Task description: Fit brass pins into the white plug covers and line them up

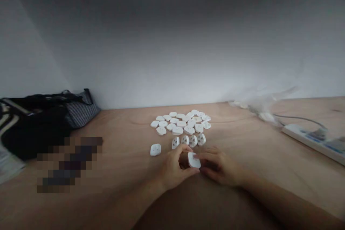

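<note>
Between my two hands is a small white plug adapter (194, 160), roughly square with rounded corners. My left hand (176, 169) is closed around it, thumb at the lower edge and index finger at the upper edge. My right hand (222, 167) has its fingers pinched at the right side of the same piece, the index fingertip lying on its face. Just beyond my hands, several similar adapters (193, 141) stand on edge in a row, dark openings showing. A single adapter (155, 149) lies flat to the left of that row.
Farther back on the wooden table (121, 158), many white adapters (177, 130) lie in a loose cluster before the wall. A black bag (35, 125) and a blurred-out object (70, 165) are at left. At right are a power strip (309, 138) and clear plastic (258, 104).
</note>
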A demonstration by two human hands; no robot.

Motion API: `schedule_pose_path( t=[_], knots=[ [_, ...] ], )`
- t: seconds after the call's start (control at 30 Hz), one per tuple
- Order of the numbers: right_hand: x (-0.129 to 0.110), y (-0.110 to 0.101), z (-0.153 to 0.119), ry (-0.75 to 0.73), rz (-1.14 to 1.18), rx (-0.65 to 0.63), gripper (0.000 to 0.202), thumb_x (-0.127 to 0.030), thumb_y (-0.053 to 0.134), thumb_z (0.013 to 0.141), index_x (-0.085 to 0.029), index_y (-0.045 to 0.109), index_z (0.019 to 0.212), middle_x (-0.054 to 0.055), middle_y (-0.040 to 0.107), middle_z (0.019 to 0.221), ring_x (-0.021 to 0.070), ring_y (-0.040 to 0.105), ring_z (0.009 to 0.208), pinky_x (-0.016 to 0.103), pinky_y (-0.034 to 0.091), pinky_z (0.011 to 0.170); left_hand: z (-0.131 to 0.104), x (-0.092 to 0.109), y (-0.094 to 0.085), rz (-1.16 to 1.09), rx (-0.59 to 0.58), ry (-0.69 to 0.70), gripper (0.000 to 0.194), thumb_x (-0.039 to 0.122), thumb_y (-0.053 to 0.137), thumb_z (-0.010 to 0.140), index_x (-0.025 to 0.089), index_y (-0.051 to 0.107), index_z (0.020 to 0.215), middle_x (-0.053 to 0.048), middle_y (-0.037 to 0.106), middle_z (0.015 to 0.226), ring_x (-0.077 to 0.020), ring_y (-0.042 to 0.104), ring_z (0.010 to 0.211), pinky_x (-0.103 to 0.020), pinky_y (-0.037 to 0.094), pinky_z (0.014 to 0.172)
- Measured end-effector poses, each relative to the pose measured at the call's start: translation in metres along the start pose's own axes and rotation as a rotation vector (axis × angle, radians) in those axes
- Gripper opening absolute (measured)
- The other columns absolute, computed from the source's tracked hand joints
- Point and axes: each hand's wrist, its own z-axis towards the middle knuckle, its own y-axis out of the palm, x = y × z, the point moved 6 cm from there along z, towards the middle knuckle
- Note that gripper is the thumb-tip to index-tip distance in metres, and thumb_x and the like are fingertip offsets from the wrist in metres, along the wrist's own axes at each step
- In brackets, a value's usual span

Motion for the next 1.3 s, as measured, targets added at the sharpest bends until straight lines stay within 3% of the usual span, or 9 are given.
schedule_pose_path(
  t=[0.27, 0.4, 0.53, 0.63, 0.77, 0.9, 1.03, 1.1, 1.3],
  knots=[
    [-0.003, -0.004, 0.001, 0.05, 0.062, 0.009, 0.038, -0.011, 0.054, 0.076, -0.022, 0.058, 0.112, 0.003, 0.066, 0.087, 0.0165, 0.059, 0.078, 0.03, 0.046, 0.074, -0.003, 0.004, -0.002, 0.064, 0.077, 0.086, 0.045, 0.014, 0.069, 0.058, 0.02, 0.047, 0.098, -0.004, 0.06, 0.095, -0.0205, 0.06, 0.087, -0.03, 0.048, 0.077],
    [0.004, 0.0, -0.001, 0.089, 0.065, 0.022, 0.038, -0.01, 0.055, 0.074, -0.02, 0.059, 0.111, 0.003, 0.065, 0.083, 0.015, 0.059, 0.072, 0.027, 0.047, 0.068, 0.004, 0.01, -0.028, 0.193, 0.124, 0.126, 0.046, 0.011, 0.063, 0.059, 0.02, 0.049, 0.102, -0.005, 0.06, 0.099, -0.0212, 0.057, 0.092, -0.032, 0.045, 0.083],
    [0.008, 0.003, -0.002, 0.104, 0.053, 0.002, 0.039, -0.011, 0.056, 0.074, -0.02, 0.058, 0.111, 0.003, 0.065, 0.082, 0.0158, 0.059, 0.073, 0.027, 0.047, 0.068, 0.023, -0.012, -0.065, 0.296, 0.021, -0.012, 0.045, 0.02, 0.065, 0.063, 0.02, 0.049, 0.105, -0.005, 0.061, 0.104, -0.0215, 0.058, 0.094, -0.031, 0.046, 0.08],
    [0.006, 0.002, -0.001, 0.107, 0.06, -0.012, 0.038, -0.011, 0.056, 0.074, -0.02, 0.058, 0.111, 0.004, 0.065, 0.086, 0.0165, 0.059, 0.076, 0.027, 0.047, 0.07, 0.035, -0.04, -0.075, 0.343, -0.135, -0.106, 0.042, 0.03, 0.071, 0.062, 0.017, 0.057, 0.1, -0.004, 0.066, 0.095, -0.0224, 0.061, 0.086, -0.03, 0.047, 0.073],
    [0.004, 0.001, 0.0, 0.115, 0.059, -0.03, 0.038, -0.012, 0.057, 0.074, -0.02, 0.058, 0.111, 0.005, 0.065, 0.086, 0.0166, 0.059, 0.076, 0.026, 0.047, 0.068, 0.042, -0.063, -0.075, 0.37, -0.231, -0.118, 0.045, 0.031, 0.075, 0.057, 0.018, 0.065, 0.099, -0.003, 0.068, 0.092, -0.025, 0.061, 0.086, -0.031, 0.046, 0.075],
    [0.006, 0.003, 0.0, 0.112, 0.071, -0.02, 0.037, -0.013, 0.057, 0.075, -0.02, 0.059, 0.111, 0.004, 0.064, 0.085, 0.0153, 0.059, 0.073, 0.025, 0.047, 0.067, 0.042, -0.07, -0.072, 0.378, -0.288, -0.117, 0.051, 0.032, 0.077, 0.054, 0.019, 0.066, 0.103, -0.003, 0.069, 0.097, -0.0262, 0.062, 0.089, -0.032, 0.046, 0.079],
    [0.007, 0.003, 0.0, 0.098, 0.065, -0.007, 0.037, -0.014, 0.057, 0.075, -0.021, 0.058, 0.112, 0.004, 0.065, 0.085, 0.0161, 0.06, 0.075, 0.026, 0.047, 0.067, 0.041, -0.061, -0.068, 0.371, -0.267, -0.053, 0.075, 0.035, 0.079, 0.055, 0.022, 0.052, 0.124, -0.008, 0.054, 0.127, -0.029, 0.048, 0.116, -0.038, 0.036, 0.097],
    [0.007, 0.003, 0.0, 0.095, 0.061, -0.011, 0.037, -0.014, 0.057, 0.075, -0.02, 0.058, 0.111, 0.004, 0.065, 0.085, 0.0161, 0.059, 0.074, 0.026, 0.047, 0.066, 0.044, -0.052, -0.063, 0.348, -0.247, 0.013, 0.078, 0.036, 0.078, 0.057, 0.022, 0.048, 0.128, -0.01, 0.051, 0.131, -0.0293, 0.045, 0.12, -0.041, 0.033, 0.1],
    [0.004, 0.002, 0.0, 0.095, 0.053, -0.027, 0.036, -0.015, 0.057, 0.075, -0.02, 0.059, 0.111, 0.004, 0.064, 0.084, 0.0165, 0.06, 0.075, 0.026, 0.047, 0.067, 0.054, -0.033, -0.049, 0.32, -0.198, 0.12, 0.052, 0.025, 0.074, 0.065, 0.02, 0.059, 0.115, -0.01, 0.061, 0.117, -0.0267, 0.054, 0.108, -0.04, 0.04, 0.094]
  ],
)
